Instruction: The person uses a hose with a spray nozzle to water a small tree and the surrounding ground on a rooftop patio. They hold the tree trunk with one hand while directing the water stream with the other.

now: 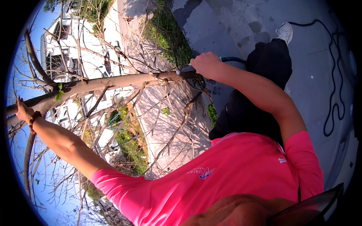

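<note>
Right grip [206,66] clenches a tool [234,59] beside a likely stiff, heavy branch [109,81], best held at the left grip [25,111], its closure unclear.

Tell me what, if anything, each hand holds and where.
The right hand grips a tool by a part hidden in the fist; the left hand touches a branch, grip unclear.
</note>
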The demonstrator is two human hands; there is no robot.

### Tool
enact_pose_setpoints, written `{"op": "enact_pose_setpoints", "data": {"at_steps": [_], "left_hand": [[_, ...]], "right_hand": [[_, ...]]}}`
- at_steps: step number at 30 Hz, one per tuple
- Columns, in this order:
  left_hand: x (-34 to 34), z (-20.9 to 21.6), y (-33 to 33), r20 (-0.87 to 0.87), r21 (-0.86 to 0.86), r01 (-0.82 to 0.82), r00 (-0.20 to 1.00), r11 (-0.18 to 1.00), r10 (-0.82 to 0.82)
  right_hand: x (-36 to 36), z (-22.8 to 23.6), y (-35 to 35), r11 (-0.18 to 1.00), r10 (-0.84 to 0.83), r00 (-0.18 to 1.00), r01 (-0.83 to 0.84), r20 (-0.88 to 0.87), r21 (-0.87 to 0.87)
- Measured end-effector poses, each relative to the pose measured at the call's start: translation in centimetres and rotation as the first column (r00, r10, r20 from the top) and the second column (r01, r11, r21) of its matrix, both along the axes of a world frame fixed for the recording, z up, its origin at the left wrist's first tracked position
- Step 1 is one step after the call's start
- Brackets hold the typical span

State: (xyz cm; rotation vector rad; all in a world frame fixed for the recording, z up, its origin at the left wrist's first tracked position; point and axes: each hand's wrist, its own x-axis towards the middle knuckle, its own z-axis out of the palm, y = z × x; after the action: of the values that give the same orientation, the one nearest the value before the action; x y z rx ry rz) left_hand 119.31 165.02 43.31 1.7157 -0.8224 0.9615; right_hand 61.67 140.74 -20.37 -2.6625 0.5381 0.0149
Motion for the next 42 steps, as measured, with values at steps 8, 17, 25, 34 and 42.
{"op": "enact_pose_setpoints", "data": {"at_steps": [8, 17, 25, 34, 42], "left_hand": [[-1.0, -0.2, -0.1, 0.028, -0.017, 0.015, 0.999, 1.0, -0.015], [-1.5, -0.1, -0.2, 0.025, -0.034, 0.047, 0.999, 0.998, -0.046], [-2.0, -0.2, -0.2, 0.026, -0.056, 0.026, 0.999, 0.998, -0.024], [-1.7, -0.8, -0.1, 0.118, -0.007, 0.109, 0.987, 0.994, -0.108], [-2.6, -0.9, -0.2, 0.075, 0.003, 0.042, 0.996, 0.999, -0.042]], "right_hand": [[-0.3, 0.5, 0.5, 0.969, 0.244, 0.952, -0.231, -0.184, 0.091], [0.2, 0.9, 0.5, 0.99, 0.116, 0.992, -0.112, -0.04, 0.089], [-0.3, 1.3, 0.8, 0.964, 0.251, 0.962, -0.238, -0.109, 0.121], [0.0, 0.3, 1.6, 0.967, 0.241, 0.963, -0.228, -0.12, 0.113], [0.0, 0.8, 0.2, 0.982, 0.157, 0.986, -0.15, -0.053, 0.114]]}}
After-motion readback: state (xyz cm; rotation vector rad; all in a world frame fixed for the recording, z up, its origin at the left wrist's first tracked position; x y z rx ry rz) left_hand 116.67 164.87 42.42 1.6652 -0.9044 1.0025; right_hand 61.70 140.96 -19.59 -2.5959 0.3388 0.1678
